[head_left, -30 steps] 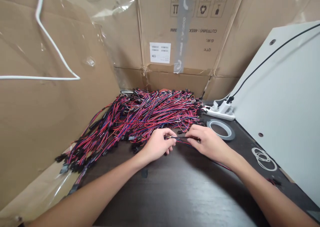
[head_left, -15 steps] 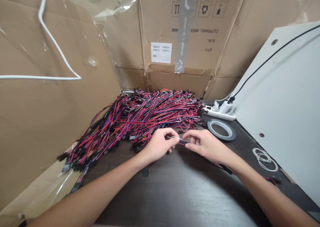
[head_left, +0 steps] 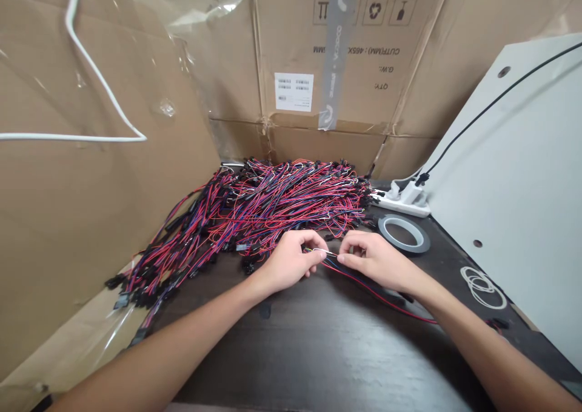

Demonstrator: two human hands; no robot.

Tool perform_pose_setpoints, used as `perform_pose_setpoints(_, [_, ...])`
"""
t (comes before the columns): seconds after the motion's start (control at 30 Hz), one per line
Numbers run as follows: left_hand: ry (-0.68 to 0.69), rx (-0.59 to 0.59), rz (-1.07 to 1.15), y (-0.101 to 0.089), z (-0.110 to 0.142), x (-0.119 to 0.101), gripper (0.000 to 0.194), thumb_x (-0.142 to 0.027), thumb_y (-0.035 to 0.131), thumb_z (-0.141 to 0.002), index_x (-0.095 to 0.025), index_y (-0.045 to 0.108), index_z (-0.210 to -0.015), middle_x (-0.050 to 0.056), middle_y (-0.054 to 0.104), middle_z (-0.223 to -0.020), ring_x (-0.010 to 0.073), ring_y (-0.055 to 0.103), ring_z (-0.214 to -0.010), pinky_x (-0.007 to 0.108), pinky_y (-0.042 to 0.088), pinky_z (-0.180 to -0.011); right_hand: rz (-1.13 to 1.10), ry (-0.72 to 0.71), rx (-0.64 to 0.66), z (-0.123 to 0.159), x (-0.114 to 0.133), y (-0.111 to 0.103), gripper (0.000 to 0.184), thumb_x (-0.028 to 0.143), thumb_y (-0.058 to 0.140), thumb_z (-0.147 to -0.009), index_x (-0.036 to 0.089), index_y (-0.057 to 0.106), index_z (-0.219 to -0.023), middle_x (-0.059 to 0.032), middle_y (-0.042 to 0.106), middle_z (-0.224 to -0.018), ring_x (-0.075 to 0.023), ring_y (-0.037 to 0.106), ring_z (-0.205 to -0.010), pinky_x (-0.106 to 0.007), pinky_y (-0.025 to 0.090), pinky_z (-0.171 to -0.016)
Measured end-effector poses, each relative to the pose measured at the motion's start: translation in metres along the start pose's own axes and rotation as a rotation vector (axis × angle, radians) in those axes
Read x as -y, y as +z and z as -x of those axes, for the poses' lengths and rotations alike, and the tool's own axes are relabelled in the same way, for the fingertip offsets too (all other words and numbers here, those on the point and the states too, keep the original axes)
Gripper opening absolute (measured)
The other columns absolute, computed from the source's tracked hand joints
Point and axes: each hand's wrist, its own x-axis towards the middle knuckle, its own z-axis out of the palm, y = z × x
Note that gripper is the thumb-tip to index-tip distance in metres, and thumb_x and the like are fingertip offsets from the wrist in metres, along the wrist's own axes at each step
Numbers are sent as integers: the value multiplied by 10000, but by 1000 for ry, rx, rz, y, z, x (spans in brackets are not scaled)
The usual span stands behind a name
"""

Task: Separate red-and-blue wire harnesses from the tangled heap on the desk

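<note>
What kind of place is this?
Probably a workbench for electrical wiring: a big heap of red and blue wires with black connectors, a roll of tape and a white power strip share the dark tabletop.

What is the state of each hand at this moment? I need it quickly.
Left hand: closed, pinching several thin wires.
Right hand: closed, apparently pinching the white wire that runs between both hands.

The left grip and right grip pinch a white wire near heaped cables.
</note>
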Motion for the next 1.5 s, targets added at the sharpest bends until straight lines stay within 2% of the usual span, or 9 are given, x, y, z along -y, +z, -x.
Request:
perform_pose_setpoints(0.1, [-13, 14, -15, 0, 0, 1, 36, -142, 571, -728, -124, 602, -728, -33, 540, -573, 70, 496, -447, 179, 415, -409, -12, 8, -6, 0, -1, -1, 166, 275, 536, -796, 161, 547, -674, -14, 572, -739, -133, 480, -653, -251, 365, -607])
perform_pose_setpoints(0.27, [-38, 50, 3, -1, 0, 1, 70, -109, 535, -724, -133, 592, -756, -41, 539, -573, 65, 502, -445, 173, 410, -418, -16, 66, 22, 1, 1, -7, 187, 285, 539, -790, 160, 530, -651, 26, 505, -586, -110, 422, -561, -228, 309, -521])
perform_pose_setpoints(0.43, [-61, 55, 30, -2, -2, 1, 104, -89, 508, -724, -131, 590, -771, -42, 545, -525, 72, 511, -426, 181, 426, -436, -166, 140, 96, 4, 7, -17, 196, 297, 523, -810, 151, 535, -680, 29, 492, -564, -78, 431, -474, -193, 338, -445])
perform_pose_setpoints(0.6, [-75, 59, 75, -4, -5, 3, 131, -53, 492, -714, -121, 583, -780, -29, 573, -525, 81, 536, -417, 194, 441, -449, -334, 248, 216, 8, 3, -24, 153, 230, 447, -822, 146, 563, -876, 13, 546, -635, -65, 473, -405, -148, 339, -314])
perform_pose_setpoints(0.73, [-85, 70, 118, -4, -6, 3, 150, -33, 487, -705, -115, 578, -791, -19, 595, -558, 89, 557, -429, 205, 455, -454, -342, 273, 193, 8, -3, -24, 154, 194, 453, -818, 145, 563, -914, 17, 551, -644, -52, 470, -388, -131, 343, -295])
perform_pose_setpoints(1.0, [-93, 91, 137, -6, -4, 2, 210, 2, 467, -672, -101, 596, -801, -2, 619, -599, 88, 569, -469, 224, 481, -503, -310, 301, 158, 6, -3, -24, 179, 289, 496, -836, 142, 594, -866, 17, 562, -620, -37, 419, -355, -129, 298, -280])
perform_pose_setpoints(1.2, [-86, 90, 68, -5, -4, 2, 60, -123, 577, -735, -106, 619, -775, -12, 588, -568, 89, 551, -470, 221, 465, -494, -299, 294, 160, 5, -5, -23, 200, 310, 492, -847, 138, 592, -831, 19, 557, -589, -28, 391, -329, -124, 292, -280])
perform_pose_setpoints(1.5, [-79, 96, -153, -6, -2, 4, 129, -257, 596, -744, -137, 644, -747, -20, 544, -585, 88, 467, -459, 194, 373, -420, -324, 303, 155, 6, -5, -22, 187, 318, 522, -827, 146, 595, -823, 32, 552, -563, -30, 383, -318, -135, 283, -287])
